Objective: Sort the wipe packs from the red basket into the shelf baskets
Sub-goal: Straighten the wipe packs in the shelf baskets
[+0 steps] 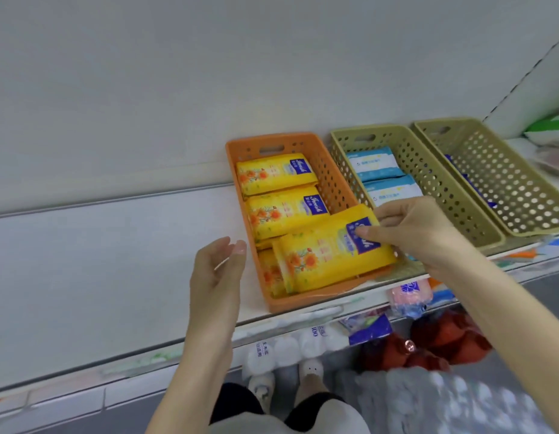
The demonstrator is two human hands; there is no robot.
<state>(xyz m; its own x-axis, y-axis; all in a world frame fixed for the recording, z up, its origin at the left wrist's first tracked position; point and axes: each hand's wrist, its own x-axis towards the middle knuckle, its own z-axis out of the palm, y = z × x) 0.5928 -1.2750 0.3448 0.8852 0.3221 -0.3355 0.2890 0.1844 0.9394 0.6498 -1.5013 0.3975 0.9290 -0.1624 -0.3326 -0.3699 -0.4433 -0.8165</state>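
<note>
Head view: I saw a white shelf [115, 261] against a white wall [209, 73]. The right hand [419, 233] pinched a yellow pack [322, 255] over the near end of the orange basket [256, 142]. The left hand [217, 277] hovered open beside its left rim, with bare shelf leftward.

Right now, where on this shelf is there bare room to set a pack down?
Bare shelf left of the orange basket, past the left hand; also the far-right green basket, mostly bare. Crowded: the orange basket, where the right hand holds a yellow pack over others; the middle green basket, with blue packs.
</note>
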